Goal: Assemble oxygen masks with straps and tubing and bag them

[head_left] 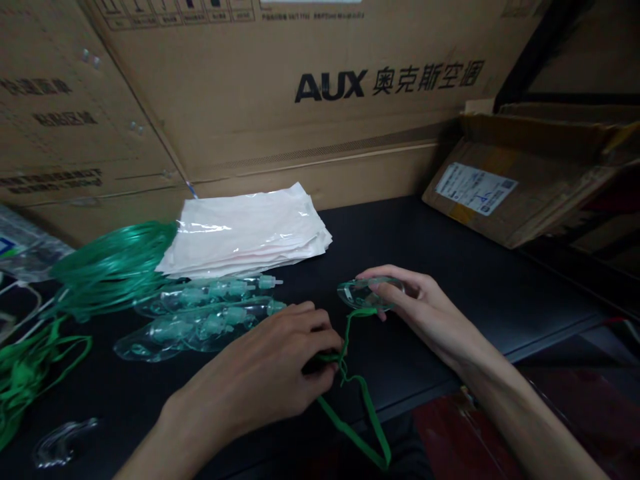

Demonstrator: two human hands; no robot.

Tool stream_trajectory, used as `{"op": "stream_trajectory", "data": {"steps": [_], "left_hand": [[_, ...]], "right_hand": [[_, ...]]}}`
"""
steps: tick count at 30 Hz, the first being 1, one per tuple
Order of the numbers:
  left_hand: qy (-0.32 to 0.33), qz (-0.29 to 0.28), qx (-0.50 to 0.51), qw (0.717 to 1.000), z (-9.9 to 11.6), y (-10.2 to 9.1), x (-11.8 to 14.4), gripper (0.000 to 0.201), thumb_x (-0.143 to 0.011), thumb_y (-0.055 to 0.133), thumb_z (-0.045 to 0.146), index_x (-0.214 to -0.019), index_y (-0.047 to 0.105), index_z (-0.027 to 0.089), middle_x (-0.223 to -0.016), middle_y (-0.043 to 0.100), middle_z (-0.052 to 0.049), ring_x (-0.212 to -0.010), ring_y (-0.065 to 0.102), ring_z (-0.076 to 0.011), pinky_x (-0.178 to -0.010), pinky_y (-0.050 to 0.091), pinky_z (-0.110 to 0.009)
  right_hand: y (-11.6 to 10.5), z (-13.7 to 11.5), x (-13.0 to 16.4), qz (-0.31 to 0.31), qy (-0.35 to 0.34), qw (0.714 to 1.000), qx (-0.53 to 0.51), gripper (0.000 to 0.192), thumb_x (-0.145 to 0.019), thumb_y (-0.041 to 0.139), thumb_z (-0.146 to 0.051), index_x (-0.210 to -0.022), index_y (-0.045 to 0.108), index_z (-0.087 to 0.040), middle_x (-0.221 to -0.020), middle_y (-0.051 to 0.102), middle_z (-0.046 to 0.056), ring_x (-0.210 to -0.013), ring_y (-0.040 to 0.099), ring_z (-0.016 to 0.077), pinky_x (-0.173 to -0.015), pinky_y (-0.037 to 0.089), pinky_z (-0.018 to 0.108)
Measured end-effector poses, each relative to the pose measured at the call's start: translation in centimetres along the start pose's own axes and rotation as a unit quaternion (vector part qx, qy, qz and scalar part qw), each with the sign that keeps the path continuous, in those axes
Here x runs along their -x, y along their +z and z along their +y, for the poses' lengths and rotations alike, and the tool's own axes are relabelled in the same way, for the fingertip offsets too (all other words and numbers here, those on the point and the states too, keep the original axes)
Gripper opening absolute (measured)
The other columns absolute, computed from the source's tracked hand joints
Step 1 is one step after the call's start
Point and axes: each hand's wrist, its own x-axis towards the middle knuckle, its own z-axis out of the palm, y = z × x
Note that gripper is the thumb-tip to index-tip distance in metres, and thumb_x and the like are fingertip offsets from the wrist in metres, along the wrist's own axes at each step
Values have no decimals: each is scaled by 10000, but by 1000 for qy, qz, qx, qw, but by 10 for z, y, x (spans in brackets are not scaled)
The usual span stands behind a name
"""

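Left hand (280,357): fingers pinched on strap (371,408)
Right hand (419,297): fingers curled round mask (356,295), beyond left fingers
Strap step: fitting it, I reckon
Next tug: probably wants mask steady

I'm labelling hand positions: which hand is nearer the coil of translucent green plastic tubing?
The left hand. It is right of the coil, nearer the camera; the right hand is farther right.

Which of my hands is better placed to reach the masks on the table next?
Probably your left hand: it is close beside the clear masks, though it grips the green strap. Your right hand is farther off and holds another mask.
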Motion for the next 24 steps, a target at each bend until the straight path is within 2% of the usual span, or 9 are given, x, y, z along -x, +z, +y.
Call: {"op": "stream_trajectory", "data": {"steps": [4,8,11,13,15,18,20,24], "left_hand": [[29,19,-21,999,-12,-2,-4,125,-953,689,135,-992,737,243,-1014,742,19,-968,691,-170,-927,522,-310],[-24,160,-19,987,-18,-16,-6,96,-974,666,170,-995,743,224,-904,765,10,-804,715,-157,-754,552,-252],[-50,238,-21,970,-16,-24,-6,169,-991,634,195,-1120,739,225,-887,757,1,-744,707,-152,-707,558,-244],[-38,247,-36,968,-15,-26,-5,258,-1003,588,160,-1213,722,228,-885,729,-1,-744,689,-143,-706,552,-240],[-42,248,-56,966,-17,-26,-4,298,-1008,554,128,-1239,715,224,-881,702,0,-745,672,-136,-714,546,-238],[-53,267,-76,959,-23,-25,-2,250,-1013,569,150,-1200,726,205,-924,710,-15,-796,687,-148,-736,544,-251],[-43,273,-76,958,-25,-25,-1,208,-1012,599,179,-1161,743,197,-926,720,-18,-811,698,-153,-741,544,-252],[-34,260,-40,964,-23,-23,-3,169,-995,653,187,-1099,782,221,-840,710,19,-718,677,-118,-693,530,-207]], "right_hand": [[-1,3,-1,-5,-2,1000,11,247,-909,715,-390,-1035,793,-193,-894,739,49,-692,578,165,-591,448,298],[-2,6,-1,-17,3,999,27,297,-932,695,-429,-1090,782,-193,-899,756,56,-667,596,165,-604,449,312],[0,5,1,-52,12,998,37,373,-961,659,-461,-1178,758,-174,-836,780,62,-628,616,163,-614,462,318],[3,4,2,-69,14,997,44,410,-975,637,-472,-1218,738,-158,-812,787,73,-638,643,176,-612,476,320],[5,5,2,-69,7,996,51,418,-979,629,-476,-1239,726,-164,-879,796,90,-670,671,188,-598,487,316],[8,6,4,-57,-15,996,62,385,-977,631,-457,-1249,724,-201,-1023,791,96,-701,692,182,-572,496,297],[9,7,4,-53,-23,996,73,359,-973,634,-440,-1230,735,-210,-1016,787,83,-700,685,172,-572,508,286],[11,7,6,-53,-21,995,85,337,-964,642,-419,-1194,754,-200,-1009,784,75,-669,655,148,-599,535,279]]}}
